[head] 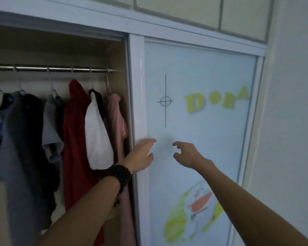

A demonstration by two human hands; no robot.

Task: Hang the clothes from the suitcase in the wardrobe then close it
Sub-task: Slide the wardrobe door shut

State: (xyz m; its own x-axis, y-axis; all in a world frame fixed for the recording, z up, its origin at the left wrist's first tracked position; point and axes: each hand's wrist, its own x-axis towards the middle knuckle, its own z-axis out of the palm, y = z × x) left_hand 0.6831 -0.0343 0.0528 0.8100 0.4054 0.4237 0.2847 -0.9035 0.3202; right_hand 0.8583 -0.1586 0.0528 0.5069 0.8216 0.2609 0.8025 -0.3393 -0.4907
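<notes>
Clothes (75,132) hang beside the sliding door (199,110), where left hand (140,155) and right hand (187,153) reach empty, fingers loose.

Head view, close, facing wardrobe door (199,121), angled slightly upward

Two hands, left (140,155) and right (187,154), reach toward one sliding wardrobe door (199,121); at nine o'clock, about seven garments hang from one metal rail (60,68).
</notes>
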